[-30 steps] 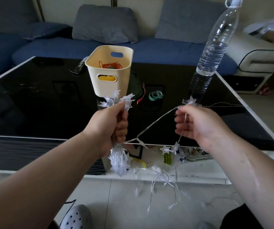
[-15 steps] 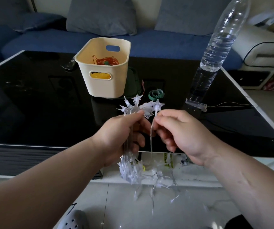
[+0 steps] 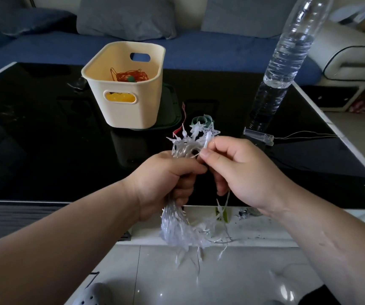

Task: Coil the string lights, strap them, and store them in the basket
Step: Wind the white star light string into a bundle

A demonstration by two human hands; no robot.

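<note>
- left hand is fisted round the middle of the string lights; the coil is held in the air over the near edge of the worktop, star tips above the fist, loops hanging below
- right hand pinches one strand with a star between thumb and forefinger, right beside the top of the bundle
- step looks like coiling: match each new loop to the length of the hanging ones and tuck it under the left thumb before the pinch lets go
- hold the fist firm; the loops look slippery and would likely fan out if it slackens
- a loose strand drops from the right hand below the worktop edge; draw slack gently, the stars will probably snag each other
- green strap roll lies on the worktop just past the hands, handy for strapping
- basket stands beyond the left hand, well apart from the coil; it holds an orange wire tangle and something yellow
- hard to tell: loop count inside the fist, and the lower loops are blurred
- thin wire runs from a clear end piece off to the right; can't trace whether it joins the held strand
- bottle top is cut off by the frame
</note>
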